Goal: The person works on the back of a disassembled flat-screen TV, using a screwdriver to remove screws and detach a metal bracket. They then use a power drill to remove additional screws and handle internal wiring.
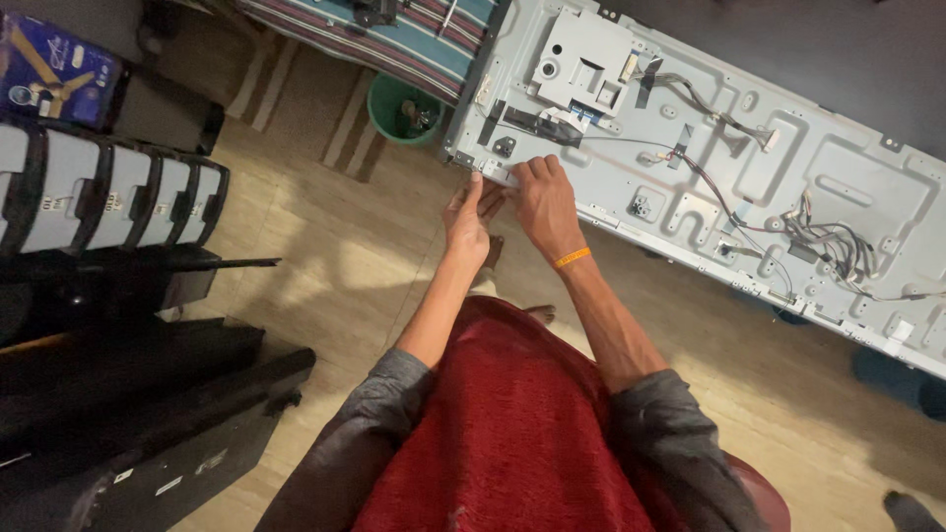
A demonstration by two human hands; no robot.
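Nearest, red cloth (512, 433) over the lap. Beyond, left hand (466, 222) and right hand (544, 202) side by side, both pinching a small white strip (498, 175) at the near edge of the grey metal panel (847, 187), close to its left corner. Farther, green bucket (402, 108) on the floor past that corner.

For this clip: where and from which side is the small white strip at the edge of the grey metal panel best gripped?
Probably by its free end, pinched from the panel's near edge. The small white strip lies flat along the rim of the grey metal panel, so only its ends offer purchase. The left hand and right hand already meet there from that side.
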